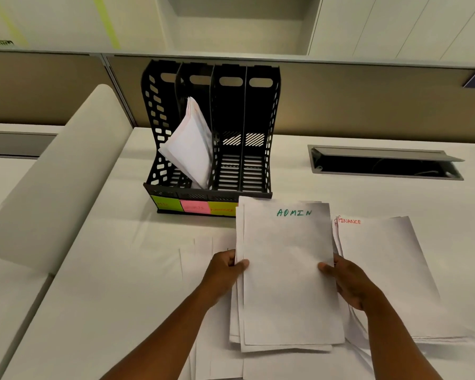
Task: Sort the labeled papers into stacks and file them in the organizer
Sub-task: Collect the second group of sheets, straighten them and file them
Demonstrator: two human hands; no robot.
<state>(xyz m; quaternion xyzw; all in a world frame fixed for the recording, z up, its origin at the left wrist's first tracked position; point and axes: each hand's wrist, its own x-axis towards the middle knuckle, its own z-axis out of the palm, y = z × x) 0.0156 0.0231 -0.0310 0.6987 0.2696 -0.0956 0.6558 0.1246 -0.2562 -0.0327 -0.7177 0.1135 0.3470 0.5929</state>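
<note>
A stack of white papers headed "ADMIN" [288, 272] in green is held up over the desk by both hands. My left hand [225, 270] grips its left edge and my right hand [346, 281] grips its right edge, thumbs on top. To its right lies a second stack headed "FINANCE" [390, 270] in red. Behind stands a black organizer [261, 127] with several slots. A bundle of white papers [189, 144] leans in its second slot from the left. Coloured labels [192, 207] run along its front base.
More loose white sheets [198, 259] lie flat on the white desk under and left of the held stack. An open cable hatch [384, 163] sits in the desk at the right. A rounded grey divider [55, 176] runs along the left. A partition wall stands behind the organizer.
</note>
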